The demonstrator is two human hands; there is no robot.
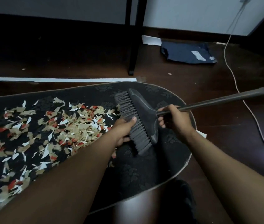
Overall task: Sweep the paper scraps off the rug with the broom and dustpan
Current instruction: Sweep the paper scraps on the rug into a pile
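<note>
Two bare forearms nearest the lens, reaching forward over dark rug [136,172] with raised floral pattern and pale edging. Right hand [175,118] curled round broom handle [217,101] just behind the head; left hand [124,128] pressed against the bristles [133,120], thumb lying across them, fingers underneath and mostly hidden. Broom [144,113] held low and slanted, bristles facing the paper scraps [47,131], which cover the left and middle of the rug in tan, white and red pieces; right end of the rug already bare. Dustpan not in view

Step in hand, as judged: steadying or clearing the bristles before a stroke. Best done by setting bristle tips flat on the pile at the near edge of the scraps, keeping strokes short and light so pieces gather rather than fly, working from the bare end toward the heap, and holding the handle low for control. Light scraps likely to cling to the rug's texture; repeat passes probably needed

Beyond the rug: dark wooden floor [209,81], white strip [60,79], black furniture leg [133,46], pale cable [234,78], dark blue bag [188,52] bearing a white label, print too small to read. No other writing or brand legible
</note>
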